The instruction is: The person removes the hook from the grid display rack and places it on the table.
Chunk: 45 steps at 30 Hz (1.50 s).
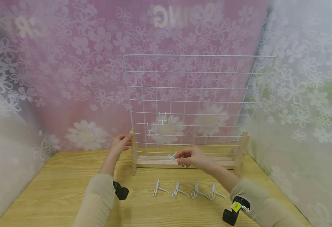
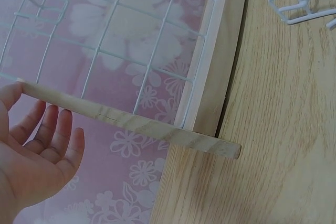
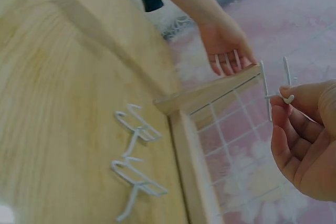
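A white wire grid (image 1: 188,101) stands upright in a wooden base (image 1: 154,164). My right hand (image 1: 180,158) pinches a white wire hook (image 1: 172,156) low in front of the grid, just above the base; the right wrist view shows the hook (image 3: 275,90) between thumb and fingertips of that hand (image 3: 283,100). My left hand (image 1: 124,140) is at the top of the left wooden post (image 1: 133,154). In the left wrist view its thumb touches the end of the post (image 2: 131,121), and the fingers (image 2: 52,135) lie loosely extended beside it, not wrapped round it.
Several loose white hooks (image 1: 186,190) lie in a row on the wooden table (image 1: 55,195), in front of the base. Two hooks (image 1: 162,118) hang on the grid. Flowered curtains (image 1: 305,94) close in the back and both sides.
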Motion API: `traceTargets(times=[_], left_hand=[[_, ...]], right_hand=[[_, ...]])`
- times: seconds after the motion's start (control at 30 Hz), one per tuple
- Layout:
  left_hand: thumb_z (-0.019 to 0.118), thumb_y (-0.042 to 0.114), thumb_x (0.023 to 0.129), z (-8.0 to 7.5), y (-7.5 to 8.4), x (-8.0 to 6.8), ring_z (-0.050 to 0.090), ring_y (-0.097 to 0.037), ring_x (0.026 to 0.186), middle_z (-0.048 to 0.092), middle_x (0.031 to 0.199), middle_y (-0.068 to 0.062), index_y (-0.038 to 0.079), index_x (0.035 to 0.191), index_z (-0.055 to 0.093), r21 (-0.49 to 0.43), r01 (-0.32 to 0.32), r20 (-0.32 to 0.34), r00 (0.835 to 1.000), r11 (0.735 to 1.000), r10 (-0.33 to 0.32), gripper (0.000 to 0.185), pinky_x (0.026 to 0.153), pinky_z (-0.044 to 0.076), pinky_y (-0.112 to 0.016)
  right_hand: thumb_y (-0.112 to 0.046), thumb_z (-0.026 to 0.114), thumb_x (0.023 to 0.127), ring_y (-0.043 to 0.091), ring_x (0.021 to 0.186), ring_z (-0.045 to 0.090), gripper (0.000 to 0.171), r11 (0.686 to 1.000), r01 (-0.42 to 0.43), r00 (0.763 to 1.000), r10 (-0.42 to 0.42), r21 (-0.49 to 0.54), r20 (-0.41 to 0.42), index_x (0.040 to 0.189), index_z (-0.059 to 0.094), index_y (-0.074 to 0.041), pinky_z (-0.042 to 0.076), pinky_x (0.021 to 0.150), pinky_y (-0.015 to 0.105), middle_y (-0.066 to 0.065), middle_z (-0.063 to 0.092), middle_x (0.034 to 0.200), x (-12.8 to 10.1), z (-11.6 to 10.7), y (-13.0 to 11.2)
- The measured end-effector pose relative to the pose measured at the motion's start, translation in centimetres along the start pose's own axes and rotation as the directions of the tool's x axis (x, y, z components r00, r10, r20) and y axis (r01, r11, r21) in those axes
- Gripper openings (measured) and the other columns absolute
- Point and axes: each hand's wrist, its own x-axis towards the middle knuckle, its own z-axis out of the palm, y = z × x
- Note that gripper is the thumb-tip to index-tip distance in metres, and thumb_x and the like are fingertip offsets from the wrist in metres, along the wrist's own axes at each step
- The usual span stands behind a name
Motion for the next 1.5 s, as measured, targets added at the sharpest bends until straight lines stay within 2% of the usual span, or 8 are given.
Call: traceTargets(times=[0.33,0.57,0.87,1.13,1.23,1.5], left_hand=[[0.05,0.037,0.096,0.0,0.1,-0.1,0.055,-0.032,0.101,0.056,0.105,-0.017,-0.004,0.117,0.054,0.009,-0.003,0.006,1.0,1.0,0.002,0.046,0.089,0.045,-0.045],[0.05,0.038,0.096,-0.1,0.0,-0.2,0.056,-0.032,0.101,0.057,0.104,-0.015,-0.003,0.116,0.054,0.017,-0.011,0.006,1.0,1.0,0.011,0.046,0.085,0.048,-0.04],[0.05,0.037,0.096,0.0,0.2,-0.4,0.055,-0.028,0.097,0.056,0.105,-0.015,-0.003,0.118,0.054,0.0,-0.004,0.0,1.0,1.0,0.004,0.046,0.087,0.047,-0.041],[0.051,0.038,0.095,0.0,0.1,-0.3,0.056,-0.028,0.096,0.057,0.101,-0.012,-0.002,0.115,0.055,-0.002,-0.003,-0.003,1.0,1.0,0.003,0.045,0.087,0.046,-0.043],[0.051,0.037,0.095,0.0,0.2,-0.4,0.055,-0.029,0.097,0.056,0.1,-0.012,-0.003,0.114,0.055,-0.005,-0.001,-0.003,1.0,1.0,0.001,0.044,0.088,0.045,-0.044],[0.05,0.037,0.096,0.1,0.3,-0.5,0.054,-0.034,0.101,0.056,0.101,-0.013,-0.003,0.114,0.055,-0.003,-0.001,-0.002,1.0,1.0,0.001,0.044,0.085,0.047,-0.041]], right_hand=[[-0.009,0.065,0.086,0.019,0.069,0.058,0.02,0.999,-0.014,0.999,0.012,0.045,0.048,0.1,0.066,0.006,0.048,0.059,0.025,0.008,0.065,0.079,-1.2,2.8,3.1],[-0.009,0.065,0.086,0.018,0.071,0.058,0.021,0.999,-0.02,0.997,0.016,0.048,0.081,0.101,0.066,0.007,0.049,0.06,0.027,0.007,0.066,0.08,-1.8,4.3,4.4],[-0.008,0.065,0.085,0.011,0.066,0.055,0.018,0.996,-0.035,0.994,0.026,0.084,0.103,0.097,0.066,0.006,0.047,0.057,0.023,0.004,0.064,0.077,-2.6,6.6,5.8],[0.002,0.064,0.084,0.006,0.056,0.05,0.011,0.996,-0.008,0.992,-0.003,0.088,0.129,0.093,0.068,0.007,0.041,0.049,0.015,0.021,0.064,0.078,-2.9,8.6,6.8],[0.002,0.064,0.083,0.005,0.054,0.048,0.01,0.997,-0.028,0.992,0.019,0.073,0.126,0.091,0.068,0.005,0.039,0.048,0.014,0.021,0.063,0.078,-3.0,9.2,7.0],[-0.002,0.067,0.082,0.004,0.058,0.051,0.005,0.999,-0.024,0.994,0.028,-0.043,0.11,0.085,0.071,-0.003,0.042,0.052,0.016,0.008,0.065,0.074,-3.1,10.3,7.7]])
